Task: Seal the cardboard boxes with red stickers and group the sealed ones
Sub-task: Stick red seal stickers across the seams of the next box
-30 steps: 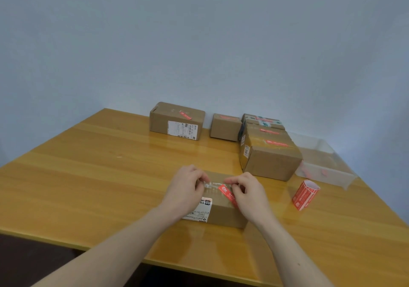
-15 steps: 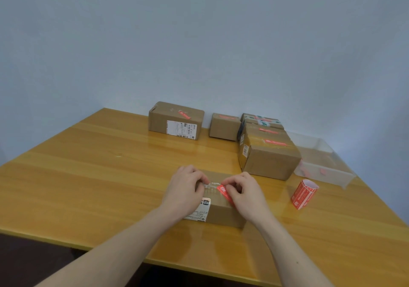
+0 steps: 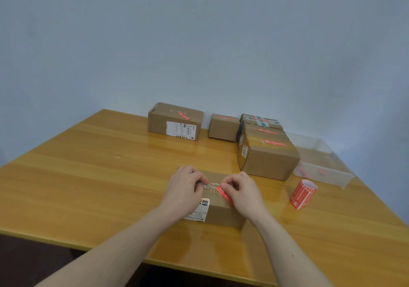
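Observation:
A small cardboard box (image 3: 223, 211) lies near the table's front edge, under both hands. My left hand (image 3: 184, 190) pinches the clear backing strip at the box top. My right hand (image 3: 242, 192) pinches a red sticker (image 3: 224, 195) that lies across the box's top edge. Sealed boxes with red stickers stand at the back: one on the left (image 3: 176, 121), a small one (image 3: 223, 127), and a cluster to the right (image 3: 269, 154). A roll of red stickers (image 3: 302, 194) stands right of my hands.
A clear plastic tray (image 3: 324, 169) holding red scraps sits at the far right of the wooden table (image 3: 88, 176). A blue-grey wall rises right behind the back boxes. The table's front edge runs just below my forearms.
Both hands have crept slightly closer together over the box, and the red sticker sits lower against the box top.

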